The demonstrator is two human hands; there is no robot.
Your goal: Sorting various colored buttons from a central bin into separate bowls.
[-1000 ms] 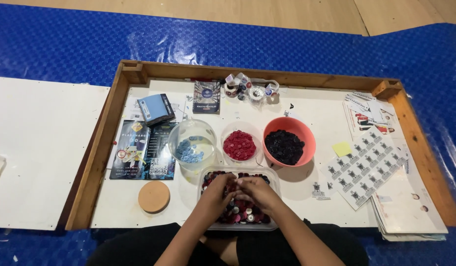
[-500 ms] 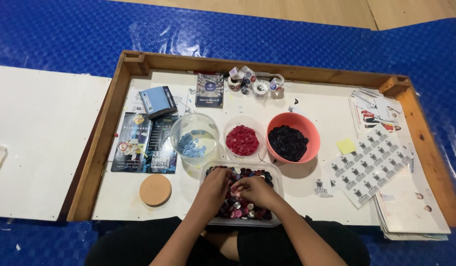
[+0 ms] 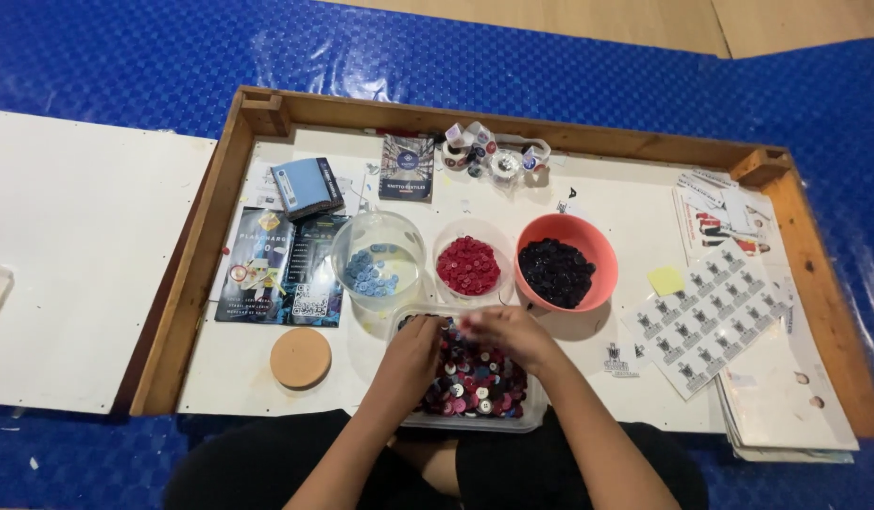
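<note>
Head view: both my hands are down in the clear tub of mixed buttons (image 3: 475, 382) at the near edge of the wooden tray (image 3: 210, 236). My left hand (image 3: 413, 348) rests in the left part of the tub, fingers curled down into the pile; can't tell if they're pinched on a button. My right hand (image 3: 508, 335) is over the far right part, blurred, fingers drawn together near the far rim; whether it grips a button I can't tell.

Just beyond the tub, left to right: clear bowl of blue buttons (image 3: 376, 255), small bowl of red buttons (image 3: 468, 264), orange bowl of dark buttons (image 3: 562, 264).

My judgement on doing this well: pinch one button at a time, check its colour, keep the wrists low so nothing flicks over the rim, and carry each over the matching bowl before letting go.

Cork disc (image 3: 300, 357) sits left of the tub, sticker sheet (image 3: 706, 316) to the right.
</note>
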